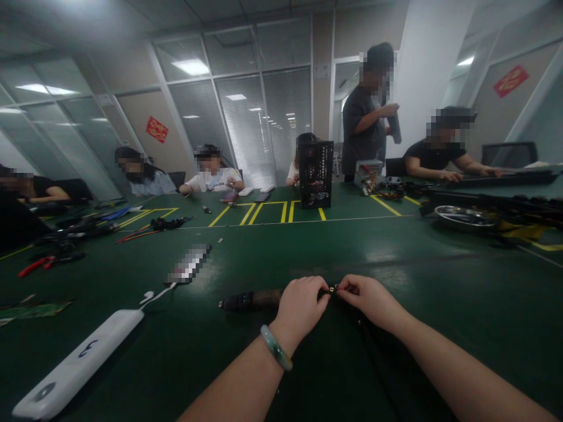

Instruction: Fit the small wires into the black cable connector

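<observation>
My left hand (303, 296), with a jade-coloured bangle (275, 348) on the wrist, is closed in a pinch. It grips a small dark part with a yellowish square end (332, 289). From the other side, the fingertips of my right hand (367, 296) pinch at the same part; its exact kind is too small to make out. An electric screwdriver (250, 300) lies on the green table (264, 375), its rear end hidden behind my left hand. Beneath my right forearm runs a long dark strip or cable (360, 322), hard to tell against the tabletop.
A white power bank (83, 360) is cabled to a phone (189, 264) at the left. Red-handled pliers (37, 265) and cables lie farther left. A black computer case (315, 176) stands ahead; a silver fan-like part (461, 215) is at right. Several people work around the table.
</observation>
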`<state>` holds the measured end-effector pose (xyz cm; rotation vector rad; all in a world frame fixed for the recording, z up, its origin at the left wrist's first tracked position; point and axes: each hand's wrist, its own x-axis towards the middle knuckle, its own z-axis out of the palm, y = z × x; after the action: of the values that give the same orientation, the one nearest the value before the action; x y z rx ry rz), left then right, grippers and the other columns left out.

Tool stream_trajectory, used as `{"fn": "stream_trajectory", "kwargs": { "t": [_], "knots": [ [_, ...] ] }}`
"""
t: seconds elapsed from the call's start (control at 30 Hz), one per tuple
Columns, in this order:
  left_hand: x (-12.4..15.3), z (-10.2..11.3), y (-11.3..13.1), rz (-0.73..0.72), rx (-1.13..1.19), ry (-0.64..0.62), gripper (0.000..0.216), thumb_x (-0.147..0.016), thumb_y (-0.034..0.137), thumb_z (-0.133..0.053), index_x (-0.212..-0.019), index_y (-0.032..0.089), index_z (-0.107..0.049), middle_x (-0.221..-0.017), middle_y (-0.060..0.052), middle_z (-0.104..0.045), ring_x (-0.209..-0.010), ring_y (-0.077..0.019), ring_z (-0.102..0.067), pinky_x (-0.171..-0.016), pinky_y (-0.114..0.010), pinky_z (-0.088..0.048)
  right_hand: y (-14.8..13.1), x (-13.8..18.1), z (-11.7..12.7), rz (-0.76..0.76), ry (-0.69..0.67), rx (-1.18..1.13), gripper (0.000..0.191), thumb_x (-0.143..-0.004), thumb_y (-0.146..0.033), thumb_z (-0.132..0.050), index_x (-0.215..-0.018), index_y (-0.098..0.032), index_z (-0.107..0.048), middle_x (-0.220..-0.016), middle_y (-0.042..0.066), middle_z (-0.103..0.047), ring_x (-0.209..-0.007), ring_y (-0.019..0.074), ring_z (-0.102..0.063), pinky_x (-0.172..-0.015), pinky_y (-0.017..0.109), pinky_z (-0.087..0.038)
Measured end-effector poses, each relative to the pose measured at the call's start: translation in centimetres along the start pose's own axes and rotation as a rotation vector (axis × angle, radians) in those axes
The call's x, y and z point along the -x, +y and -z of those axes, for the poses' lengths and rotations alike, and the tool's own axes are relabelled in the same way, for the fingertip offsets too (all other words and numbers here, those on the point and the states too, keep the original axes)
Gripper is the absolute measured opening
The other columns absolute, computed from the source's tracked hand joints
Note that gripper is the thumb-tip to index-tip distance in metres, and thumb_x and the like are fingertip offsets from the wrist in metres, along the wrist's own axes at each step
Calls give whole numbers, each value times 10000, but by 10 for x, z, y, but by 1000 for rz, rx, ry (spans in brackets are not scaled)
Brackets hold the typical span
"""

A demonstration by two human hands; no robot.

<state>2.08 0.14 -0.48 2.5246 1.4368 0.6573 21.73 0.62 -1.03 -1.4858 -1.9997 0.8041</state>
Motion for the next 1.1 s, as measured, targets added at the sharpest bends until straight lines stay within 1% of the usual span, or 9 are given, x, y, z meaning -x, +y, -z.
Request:
{"fn": "stream_trajectory", "kwargs": {
  "t": [0.27,0.57,0.77,0.97,1.1],
  "knots": [
    [-1,-2,-1,-34,-1,10,78,-865,257,-588,-934,222,-591,-927,7,-636,-892,-183,-575,-812,-330,-417,-2,1,-2,56,-31,21,130,-831,-274,-563,-829,-211,-677,-764,-2,-687,-706,162,-612,-614,242,-414],
    [-1,-2,1,-72,-36,-4,52,-863,247,-580,-906,225,-597,-917,5,-624,-897,-186,-560,-802,-324,-411,0,-1,-7,15,-45,-3,161,-843,-322,-564,-848,-226,-693,-810,4,-711,-744,178,-635,-649,256,-433],
    [-1,0,3,-58,-51,-23,61,-873,248,-564,-920,226,-596,-927,3,-622,-913,-185,-561,-808,-325,-412,3,1,-6,-9,-74,-20,166,-831,-336,-589,-913,-235,-690,-851,13,-717,-774,187,-649,-655,256,-445],
    [-1,-1,3,1,-46,-10,84,-869,262,-581,-944,225,-573,-907,5,-622,-864,-185,-570,-774,-338,-418,-1,2,-7,-26,-29,-12,185,-850,-354,-559,-820,-223,-685,-779,0,-708,-705,172,-637,-605,245,-420],
    [0,-1,3,-19,-22,-5,73,-858,248,-603,-921,225,-575,-918,10,-624,-884,-185,-568,-792,-338,-416,-1,2,-8,-7,-42,-36,182,-852,-344,-556,-832,-225,-693,-782,-6,-710,-716,171,-641,-617,246,-420]
  ]
}}
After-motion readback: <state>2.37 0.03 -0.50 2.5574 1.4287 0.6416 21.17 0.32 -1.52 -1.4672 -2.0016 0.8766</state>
